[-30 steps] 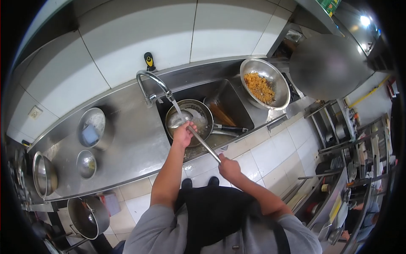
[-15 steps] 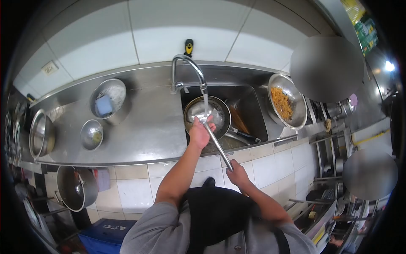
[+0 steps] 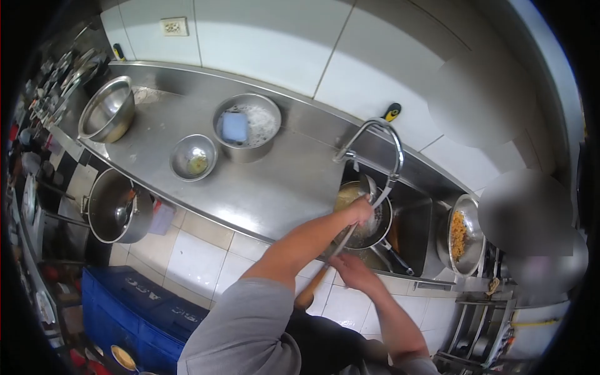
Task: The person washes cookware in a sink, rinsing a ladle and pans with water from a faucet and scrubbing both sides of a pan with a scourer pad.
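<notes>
A long-handled ladle (image 3: pixel 367 185) with a wooden grip end lies slantwise over the sink, its metal bowl under the faucet (image 3: pixel 400 150). Close to that bowl, my left hand (image 3: pixel 357 212) is closed on the ladle. My right hand (image 3: pixel 351 270) closes around the shaft lower down, near the sink's front edge, and the wooden end points back toward my apron. Beneath the ladle, a frying pan (image 3: pixel 382 228) with a black handle rests in the sink (image 3: pixel 417 215). My left hand and the ladle hide part of the pan.
On the steel counter (image 3: pixel 300 181) stand a pot (image 3: pixel 250 147) with suds and a blue sponge (image 3: pixel 235 127), a small bowl (image 3: pixel 186 164) and a large bowl (image 3: pixel 100 119). Right of the sink is a bowl of orange food (image 3: pixel 459 234). A blue box (image 3: pixel 137 306) sits below.
My view has swung left, so the sink now appears farther right. My right hand has shifted up the ladle's shaft from its end, and the wooden grip now shows.
</notes>
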Action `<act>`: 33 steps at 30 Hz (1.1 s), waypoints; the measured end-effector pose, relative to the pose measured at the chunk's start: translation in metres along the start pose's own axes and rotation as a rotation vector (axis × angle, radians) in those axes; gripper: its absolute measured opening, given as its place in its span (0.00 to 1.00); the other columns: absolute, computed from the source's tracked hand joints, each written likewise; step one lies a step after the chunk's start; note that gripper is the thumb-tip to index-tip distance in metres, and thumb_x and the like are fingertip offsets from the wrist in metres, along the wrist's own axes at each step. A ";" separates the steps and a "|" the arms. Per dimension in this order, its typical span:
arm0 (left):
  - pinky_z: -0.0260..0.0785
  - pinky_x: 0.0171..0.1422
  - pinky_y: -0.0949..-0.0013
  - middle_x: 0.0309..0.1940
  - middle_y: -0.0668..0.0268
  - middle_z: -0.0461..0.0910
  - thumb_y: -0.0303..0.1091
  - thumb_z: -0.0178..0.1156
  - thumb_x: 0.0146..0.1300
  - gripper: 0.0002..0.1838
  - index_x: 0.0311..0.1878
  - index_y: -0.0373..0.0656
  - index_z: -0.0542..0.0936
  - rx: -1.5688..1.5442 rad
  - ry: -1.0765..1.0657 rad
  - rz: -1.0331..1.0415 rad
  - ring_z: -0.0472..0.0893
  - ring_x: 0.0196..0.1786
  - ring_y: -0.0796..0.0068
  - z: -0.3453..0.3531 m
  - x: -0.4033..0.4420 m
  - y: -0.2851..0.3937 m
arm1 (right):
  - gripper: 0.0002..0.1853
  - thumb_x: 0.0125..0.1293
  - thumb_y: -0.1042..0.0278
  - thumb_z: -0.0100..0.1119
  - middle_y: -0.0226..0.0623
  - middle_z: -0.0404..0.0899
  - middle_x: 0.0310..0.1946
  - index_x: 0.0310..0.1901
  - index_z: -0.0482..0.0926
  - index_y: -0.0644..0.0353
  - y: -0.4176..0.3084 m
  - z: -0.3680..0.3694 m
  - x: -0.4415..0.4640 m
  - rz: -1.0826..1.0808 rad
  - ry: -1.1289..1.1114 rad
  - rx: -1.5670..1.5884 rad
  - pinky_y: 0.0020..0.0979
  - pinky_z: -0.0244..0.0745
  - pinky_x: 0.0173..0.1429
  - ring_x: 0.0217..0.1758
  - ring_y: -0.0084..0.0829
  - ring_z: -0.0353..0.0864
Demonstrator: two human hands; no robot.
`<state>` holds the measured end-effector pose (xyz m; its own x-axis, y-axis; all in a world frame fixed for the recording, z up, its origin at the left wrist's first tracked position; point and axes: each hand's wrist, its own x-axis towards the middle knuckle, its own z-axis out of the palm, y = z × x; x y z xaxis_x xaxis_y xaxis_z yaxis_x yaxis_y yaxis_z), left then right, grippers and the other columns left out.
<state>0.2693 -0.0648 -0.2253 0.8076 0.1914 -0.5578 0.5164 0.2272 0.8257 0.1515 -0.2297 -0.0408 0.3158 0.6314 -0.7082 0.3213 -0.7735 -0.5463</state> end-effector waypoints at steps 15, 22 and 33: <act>0.80 0.43 0.57 0.50 0.58 0.86 0.33 0.61 0.66 0.23 0.65 0.42 0.79 0.092 -0.194 0.216 0.84 0.38 0.65 -0.048 -0.239 -0.049 | 0.32 0.66 0.56 0.66 0.56 0.78 0.66 0.68 0.73 0.61 -0.369 0.109 0.283 -0.597 0.516 -0.515 0.47 0.74 0.72 0.70 0.56 0.78; 0.79 0.44 0.59 0.48 0.53 0.87 0.27 0.65 0.58 0.32 0.70 0.41 0.77 0.383 -0.195 0.275 0.83 0.34 0.65 -0.056 -0.266 -0.043 | 0.22 0.62 0.68 0.66 0.52 0.87 0.53 0.58 0.82 0.60 -0.354 0.076 0.272 -0.665 0.393 -0.835 0.46 0.84 0.59 0.56 0.51 0.88; 0.74 0.36 0.64 0.35 0.63 0.81 0.33 0.62 0.66 0.13 0.52 0.45 0.83 0.011 -0.195 0.188 0.80 0.31 0.70 -0.041 -0.177 -0.084 | 0.29 0.56 0.60 0.70 0.49 0.85 0.51 0.61 0.80 0.56 -0.250 0.003 0.129 -0.920 0.747 -0.407 0.49 0.84 0.51 0.50 0.51 0.88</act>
<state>0.0709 -0.0786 -0.1994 0.9285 0.0416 -0.3689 0.3546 0.1947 0.9145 0.1089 0.0451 0.0031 0.2140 0.9077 0.3609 0.9013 -0.0410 -0.4313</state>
